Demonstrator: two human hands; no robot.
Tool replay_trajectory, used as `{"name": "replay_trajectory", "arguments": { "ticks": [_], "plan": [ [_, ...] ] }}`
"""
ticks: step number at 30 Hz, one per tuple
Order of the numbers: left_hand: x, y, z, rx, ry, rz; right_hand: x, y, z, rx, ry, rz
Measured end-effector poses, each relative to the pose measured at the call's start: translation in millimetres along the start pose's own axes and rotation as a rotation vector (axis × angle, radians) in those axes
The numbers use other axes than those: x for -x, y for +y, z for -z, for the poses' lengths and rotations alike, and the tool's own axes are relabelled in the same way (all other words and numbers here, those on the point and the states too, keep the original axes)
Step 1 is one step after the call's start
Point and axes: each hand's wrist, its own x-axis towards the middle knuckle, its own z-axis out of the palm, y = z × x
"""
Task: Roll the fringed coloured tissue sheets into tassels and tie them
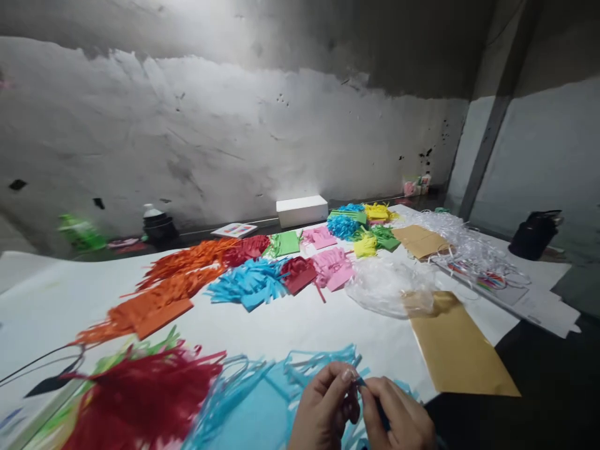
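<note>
Near the bottom edge, my left hand (pixel 325 406) pinches one side of a small dark blue piece (pixel 360 380). My right hand (pixel 396 412) pinches the other side, close beside the left fingertips. Beneath and behind both hands lies light blue fringed paper (pixel 253 400). Dark red fringed paper (pixel 145 394) is piled left of it, over some green strips. What else the curled fingers cover is hidden.
Orange (pixel 164 300), blue (pixel 250 281) and pink (pixel 332 265) fringed bundles cross the white-covered table (pixel 281 325). Clear plastic (pixel 389 284) and a brown envelope (pixel 462 344) lie to the right. A white box (pixel 302 211) stands by the wall.
</note>
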Motion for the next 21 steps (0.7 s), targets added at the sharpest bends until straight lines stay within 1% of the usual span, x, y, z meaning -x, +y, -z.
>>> {"name": "replay_trajectory", "arguments": {
  "ticks": [2,4,8,10,13,15,16,18,21],
  "plan": [
    [16,-2,17.4,0.025,0.067,-0.023,12,-14,-13,-0.047,-0.057,0.005],
    [30,-2,29.6,0.035,0.125,-0.052,24,-26,-21,-0.088,-0.109,-0.007],
    [53,-1,39.8,0.043,0.243,-0.145,39,-42,-26,-0.170,-0.220,-0.042],
    [60,-1,42.1,0.042,0.271,-0.188,41,-46,-25,-0.138,-0.240,-0.012],
    [66,-2,46.4,0.004,0.291,-0.249,40,-48,-23,-0.011,-0.200,0.168],
    [68,-4,49.5,-0.040,0.291,-0.284,37,-48,-23,0.034,-0.163,0.305],
    [69,-5,50.7,-0.059,0.290,-0.297,35,-48,-24,0.040,-0.145,0.344],
    [71,-6,52.4,-0.075,0.289,-0.309,34,-49,-26,0.020,-0.092,0.341],
    [74,-9,53.3,-0.082,0.287,-0.319,37,-52,-30,-0.047,-0.021,0.237]
  ]
}}
